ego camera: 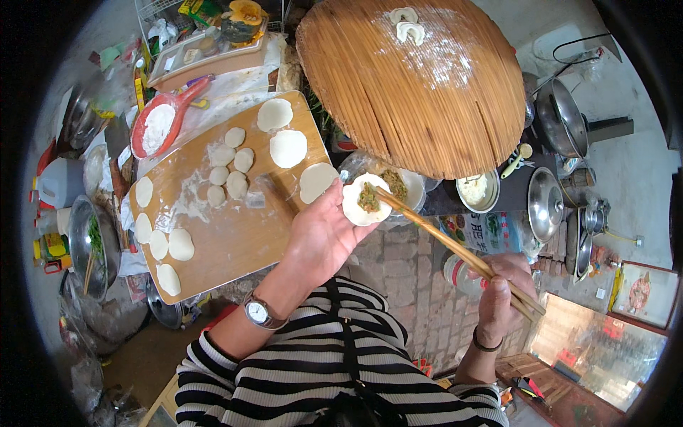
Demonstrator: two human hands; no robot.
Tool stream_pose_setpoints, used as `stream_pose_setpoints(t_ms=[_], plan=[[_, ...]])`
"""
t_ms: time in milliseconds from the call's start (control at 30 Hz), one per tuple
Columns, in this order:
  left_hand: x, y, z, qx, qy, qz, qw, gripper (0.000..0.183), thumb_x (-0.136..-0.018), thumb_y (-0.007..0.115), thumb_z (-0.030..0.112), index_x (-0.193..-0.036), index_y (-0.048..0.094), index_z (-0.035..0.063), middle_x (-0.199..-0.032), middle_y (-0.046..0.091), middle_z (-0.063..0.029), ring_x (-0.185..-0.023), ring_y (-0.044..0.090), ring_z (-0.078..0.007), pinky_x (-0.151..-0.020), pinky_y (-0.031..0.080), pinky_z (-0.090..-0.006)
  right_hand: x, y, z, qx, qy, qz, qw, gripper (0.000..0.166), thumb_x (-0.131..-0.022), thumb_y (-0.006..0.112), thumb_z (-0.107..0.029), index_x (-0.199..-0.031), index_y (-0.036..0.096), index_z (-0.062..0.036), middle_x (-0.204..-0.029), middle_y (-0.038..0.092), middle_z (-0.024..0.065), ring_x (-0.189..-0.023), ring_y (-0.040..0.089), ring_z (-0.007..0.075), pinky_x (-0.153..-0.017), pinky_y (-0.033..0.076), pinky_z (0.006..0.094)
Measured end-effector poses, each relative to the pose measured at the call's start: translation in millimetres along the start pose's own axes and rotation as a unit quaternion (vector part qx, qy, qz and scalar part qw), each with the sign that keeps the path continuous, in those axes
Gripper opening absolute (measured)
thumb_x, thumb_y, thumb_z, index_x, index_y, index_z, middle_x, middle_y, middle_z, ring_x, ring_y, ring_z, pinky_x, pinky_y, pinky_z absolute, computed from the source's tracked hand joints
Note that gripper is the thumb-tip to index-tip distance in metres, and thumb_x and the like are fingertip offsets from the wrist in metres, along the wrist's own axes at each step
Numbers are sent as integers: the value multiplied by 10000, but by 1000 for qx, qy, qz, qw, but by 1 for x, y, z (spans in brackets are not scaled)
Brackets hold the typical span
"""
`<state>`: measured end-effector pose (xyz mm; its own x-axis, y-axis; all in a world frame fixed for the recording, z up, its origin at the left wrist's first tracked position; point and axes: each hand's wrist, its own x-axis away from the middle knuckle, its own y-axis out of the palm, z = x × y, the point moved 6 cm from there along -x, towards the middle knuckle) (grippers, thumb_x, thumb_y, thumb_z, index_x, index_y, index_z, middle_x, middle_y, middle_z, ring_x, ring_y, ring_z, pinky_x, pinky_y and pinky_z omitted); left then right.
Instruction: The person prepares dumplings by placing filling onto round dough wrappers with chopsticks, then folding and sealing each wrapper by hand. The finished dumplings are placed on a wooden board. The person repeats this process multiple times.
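Observation:
A round dumpling wrapper (pixel 352 213) rests on the fingers of my left hand (pixel 320 240), with a heap of green-flecked filling (pixel 368 197) in its middle. My right hand (pixel 501 293) grips a pair of wooden chopsticks (pixel 453 247), whose tips touch that filling. Just behind the wrapper stands a bowl of filling (pixel 394 184), partly hidden by my left hand's wrapper and the chopsticks. To the left, a wooden board (pixel 224 272) carries flat wrappers (pixel 288 149), several small dough pieces (pixel 237 185) and a rolling pin (pixel 277 195).
A round slatted wooden lid (pixel 341 69) holds two folded dumplings (pixel 410 33) and scattered flour. A red scoop of flour (pixel 158 125) lies beyond the board. At right are a white bowl (pixel 480 192), a metal pot lid (pixel 545 204) and a wok (pixel 560 117). A steel basin (pixel 109 251) stands far left.

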<state>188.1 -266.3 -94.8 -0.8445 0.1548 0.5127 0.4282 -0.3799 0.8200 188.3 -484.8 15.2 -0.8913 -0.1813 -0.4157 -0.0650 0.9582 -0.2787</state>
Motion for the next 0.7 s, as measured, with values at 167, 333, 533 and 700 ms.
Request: stream_pose_setpoints(t_ms=[167,333,533,700], plan=[[0,-1,0,-23,15,-1,1000,481,-949,298,348,-1206,365,-53,-1217,461,-167,-1128,465,-258,-971,381,-396,-11,15,-11,114,-72,-78,988,156,-746,640,-121,-819,613,15,-776,602,148,-677,599,229,-607,481,315],[-1,-4,2,-27,14,4,1000,510,-947,285,370,-1205,372,-61,-1208,471,-182,-1115,477,-264,-950,402,-392,-7,10,-12,77,-48,-65,994,153,-707,663,-92,-806,628,20,-781,613,141,-691,595,224,-615,473,303],[-3,-5,3,-19,10,5,1000,500,-941,310,369,-1193,378,-58,-1195,473,-178,-1116,473,-272,-954,399,-404,-9,11,-7,80,-35,-61,994,158,-718,657,-112,-799,628,21,-769,604,137,-697,586,217,-626,468,304],[-3,-6,5,-11,11,15,1000,484,-937,331,366,-1176,384,-51,-1186,472,-169,-1120,467,-273,-962,389,-414,-8,3,5,40,19,-12,999,112,-750,625,-89,-791,624,15,-784,589,134,-687,574,215,-621,474,302]])
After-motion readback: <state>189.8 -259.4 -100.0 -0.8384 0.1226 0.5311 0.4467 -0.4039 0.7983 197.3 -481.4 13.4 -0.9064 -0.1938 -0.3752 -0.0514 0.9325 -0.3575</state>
